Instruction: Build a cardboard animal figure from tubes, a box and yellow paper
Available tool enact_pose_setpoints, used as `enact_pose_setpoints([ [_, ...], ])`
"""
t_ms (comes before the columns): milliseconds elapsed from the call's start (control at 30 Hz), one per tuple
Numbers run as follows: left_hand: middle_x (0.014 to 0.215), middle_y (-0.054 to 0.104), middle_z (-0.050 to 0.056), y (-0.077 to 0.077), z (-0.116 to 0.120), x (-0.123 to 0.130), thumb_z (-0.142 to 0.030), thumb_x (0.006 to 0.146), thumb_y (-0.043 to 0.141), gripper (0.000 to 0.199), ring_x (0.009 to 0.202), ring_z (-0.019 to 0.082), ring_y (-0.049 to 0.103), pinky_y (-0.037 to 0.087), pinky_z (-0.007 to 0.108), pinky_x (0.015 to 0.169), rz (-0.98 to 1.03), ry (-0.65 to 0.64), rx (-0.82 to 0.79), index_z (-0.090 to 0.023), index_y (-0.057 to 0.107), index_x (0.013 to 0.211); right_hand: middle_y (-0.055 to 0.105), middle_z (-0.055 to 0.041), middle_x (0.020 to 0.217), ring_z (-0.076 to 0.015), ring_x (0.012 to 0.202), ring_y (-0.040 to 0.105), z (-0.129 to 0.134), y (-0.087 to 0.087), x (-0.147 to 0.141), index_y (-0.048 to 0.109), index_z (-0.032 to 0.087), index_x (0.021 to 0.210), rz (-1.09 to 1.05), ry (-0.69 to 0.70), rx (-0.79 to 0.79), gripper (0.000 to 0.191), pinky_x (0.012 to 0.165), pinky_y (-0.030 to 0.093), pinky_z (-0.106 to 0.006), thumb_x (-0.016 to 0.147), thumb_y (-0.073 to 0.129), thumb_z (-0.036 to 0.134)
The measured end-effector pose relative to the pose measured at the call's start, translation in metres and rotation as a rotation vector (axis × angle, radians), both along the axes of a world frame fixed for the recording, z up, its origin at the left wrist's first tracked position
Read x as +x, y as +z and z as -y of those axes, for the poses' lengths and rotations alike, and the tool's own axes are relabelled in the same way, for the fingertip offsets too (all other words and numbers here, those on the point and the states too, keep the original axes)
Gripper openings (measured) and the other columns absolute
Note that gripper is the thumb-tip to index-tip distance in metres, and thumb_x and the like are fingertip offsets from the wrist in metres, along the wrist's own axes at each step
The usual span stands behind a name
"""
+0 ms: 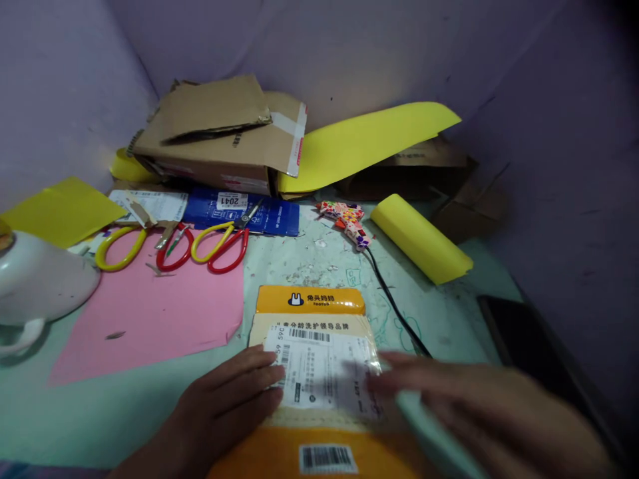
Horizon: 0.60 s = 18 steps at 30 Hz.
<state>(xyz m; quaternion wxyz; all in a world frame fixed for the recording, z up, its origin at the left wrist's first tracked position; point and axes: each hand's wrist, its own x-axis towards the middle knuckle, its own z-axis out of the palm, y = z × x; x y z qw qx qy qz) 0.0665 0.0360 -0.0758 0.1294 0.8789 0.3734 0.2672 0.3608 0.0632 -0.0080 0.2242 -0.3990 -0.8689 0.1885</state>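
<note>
Pink sheet (170,313), scissors (239,223) and cord (393,300) around the orange package (319,359), left hand (229,399) flat on it, right hand (492,402) blurred, fingers spread.

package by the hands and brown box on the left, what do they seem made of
Package: glossy, probably plastic film or coated card; light glints along its orange end, but that leaves open which.
Brown box: matte, most likely cardboard, judging by its dull brown faces and ragged flap edge.

Purple walls (379,53) meeting in a corner at left, dim light, pale green table (124,419), surface scuffed and doodled
</note>
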Motion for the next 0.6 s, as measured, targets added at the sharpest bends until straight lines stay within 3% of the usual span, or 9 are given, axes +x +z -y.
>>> enact_pose_setpoints([
  [33, 0.109, 0.07, 0.001, 0.0, -0.001, -0.001, -0.021, 0.088, 0.048, 0.034, 0.114, 0.017, 0.057, 0.045, 0.034, 0.098, 0.011, 0.003, 0.008, -0.03, 0.05, 0.121, 0.069, -0.003, 0.109, -0.0151, 0.092, 0.067, -0.004, -0.005, 0.007, 0.054, 0.028, 0.121, 0.009, -0.112, 0.045, 0.032, 0.077, 0.055, -0.02, 0.091, 0.044, 0.024],
  [67, 0.109, 0.07, 0.001, 0.0, -0.002, -0.001, -0.022, 0.089, 0.049, 0.033, 0.114, 0.017, 0.057, 0.045, 0.034, 0.098, 0.018, -0.005, 0.021, -0.029, 0.05, 0.121, 0.066, -0.005, 0.117, -0.0174, 0.103, 0.063, -0.009, -0.01, 0.012, 0.051, 0.027, 0.125, 0.043, -0.133, 0.099, 0.037, 0.09, 0.052, -0.028, 0.089, 0.046, 0.02],
  [133, 0.107, 0.071, 0.002, 0.003, -0.005, 0.0, -0.024, 0.091, 0.045, 0.026, 0.116, 0.016, 0.054, 0.043, 0.033, 0.101, 0.016, -0.04, 0.069, -0.024, 0.054, 0.116, 0.057, -0.0073, 0.129, -0.0227, 0.122, 0.05, -0.015, -0.021, 0.014, 0.048, 0.026, 0.128, 0.115, -0.02, 0.129, 0.043, 0.105, 0.035, -0.049, 0.086, 0.049, 0.014],
  [200, 0.107, 0.071, 0.003, 0.005, -0.008, 0.001, -0.02, 0.093, 0.038, 0.026, 0.119, 0.015, 0.051, 0.04, 0.031, 0.102, -0.006, -0.075, 0.113, -0.02, 0.057, 0.11, 0.053, -0.0057, 0.133, -0.0238, 0.13, 0.039, -0.019, -0.028, 0.009, 0.049, 0.027, 0.127, 0.164, 0.158, 0.09, 0.046, 0.108, 0.023, -0.059, 0.084, 0.05, 0.01],
  [267, 0.107, 0.07, 0.002, 0.007, -0.011, 0.0, -0.016, 0.094, 0.034, 0.028, 0.119, 0.012, 0.05, 0.04, 0.028, 0.102, -0.026, -0.089, 0.122, -0.02, 0.058, 0.109, 0.055, -0.0045, 0.132, -0.0199, 0.13, 0.039, -0.018, -0.029, 0.005, 0.053, 0.026, 0.123, 0.157, 0.275, 0.027, 0.042, 0.11, 0.022, -0.054, 0.085, 0.049, 0.01],
  [367, 0.107, 0.07, 0.001, 0.01, -0.013, 0.0, -0.02, 0.095, 0.035, 0.028, 0.117, 0.012, 0.051, 0.042, 0.025, 0.1, -0.034, -0.085, 0.104, -0.021, 0.057, 0.112, 0.06, -0.0087, 0.126, -0.0184, 0.127, 0.044, -0.016, -0.033, 0.005, 0.057, 0.019, 0.118, 0.062, 0.311, 0.005, 0.029, 0.11, 0.026, -0.047, 0.091, 0.049, 0.024],
  [433, 0.104, 0.071, 0.001, 0.014, -0.015, 0.001, -0.024, 0.094, 0.037, 0.027, 0.115, 0.012, 0.053, 0.043, 0.023, 0.099, -0.033, -0.095, 0.113, -0.021, 0.058, 0.111, 0.062, -0.0085, 0.123, -0.0196, 0.126, 0.045, -0.014, -0.041, 0.006, 0.059, 0.019, 0.115, 0.018, 0.301, 0.044, 0.028, 0.109, 0.03, -0.047, 0.091, 0.051, 0.03],
  [600, 0.104, 0.07, -0.001, 0.027, -0.021, 0.01, -0.021, 0.097, 0.03, 0.031, 0.11, 0.01, 0.053, 0.04, 0.02, 0.099, -0.068, -0.146, 0.128, -0.02, 0.061, 0.101, 0.069, -0.0019, 0.113, -0.017, 0.124, 0.048, -0.012, -0.071, -0.001, 0.064, 0.019, 0.106, -0.102, 0.278, 0.238, 0.021, 0.107, 0.037, -0.04, 0.086, 0.06, 0.017],
])
